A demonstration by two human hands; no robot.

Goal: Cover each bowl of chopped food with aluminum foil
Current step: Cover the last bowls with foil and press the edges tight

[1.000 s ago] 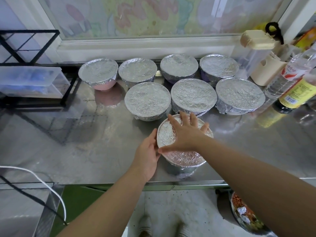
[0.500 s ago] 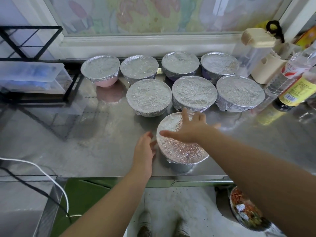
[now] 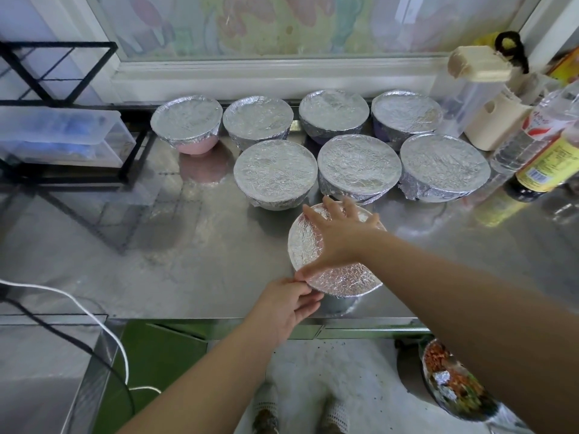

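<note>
The nearest bowl (image 3: 336,286), at 6 o'clock from seven wrapped bowls (image 3: 344,145), wears crinkled shiny foil (image 3: 341,277) stretched flat over its rim. The right hand (image 3: 340,236) lies on top, fingers spread. The left hand (image 3: 286,305), apart from the bowl half a second ago, now pinches the foil edge at 7 o'clock.

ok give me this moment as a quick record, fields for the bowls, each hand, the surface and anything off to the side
covered bowls: eight on the counter, all foil-topped
back row: four, leftmost a pink bowl
middle row: three
front bowl: nearest the counter edge, being wrapped
right hand: spread flat on the front bowl's foil
left hand: pinching the foil at the near-left rim
surface: steel counter
right side: sauce bottle, clear bottle
below counter: dish of chopped food, partly hidden
</note>
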